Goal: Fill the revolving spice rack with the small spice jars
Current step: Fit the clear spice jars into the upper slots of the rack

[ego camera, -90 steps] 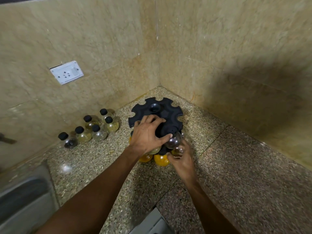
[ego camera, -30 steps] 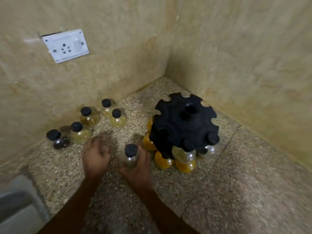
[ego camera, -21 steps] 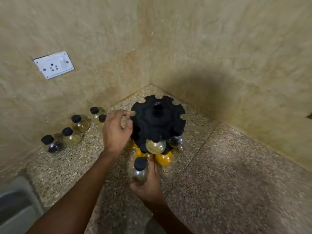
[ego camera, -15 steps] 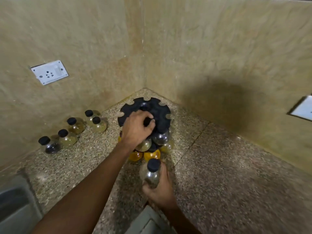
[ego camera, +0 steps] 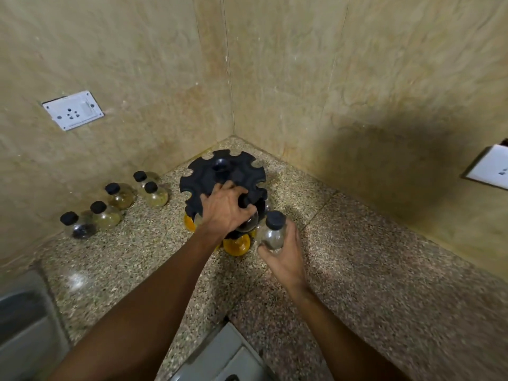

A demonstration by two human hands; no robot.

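Observation:
The black revolving spice rack (ego camera: pixel 222 174) stands in the corner of the granite counter, its top disc ringed with notches. Yellow-filled jars (ego camera: pixel 236 244) hang in its lower tier, and a clear jar sits partly hidden under my left hand. My left hand (ego camera: pixel 225 210) rests on the front edge of the rack's top disc, fingers curled over it. My right hand (ego camera: pixel 286 254) holds a clear spice jar with a black cap (ego camera: pixel 273 229) upright, just right of the rack's front. Several loose jars (ego camera: pixel 110 204) stand by the left wall.
The counter (ego camera: pixel 371 270) meets tiled walls on two sides. A white socket plate (ego camera: pixel 72 110) is on the left wall and another (ego camera: pixel 489 167) on the right wall. A steel sink edge (ego camera: pixel 24 325) lies at lower left.
My right hand has lifted the clear jar up and to the right, closer to the rack's front. My left hand stays on the rack's top.

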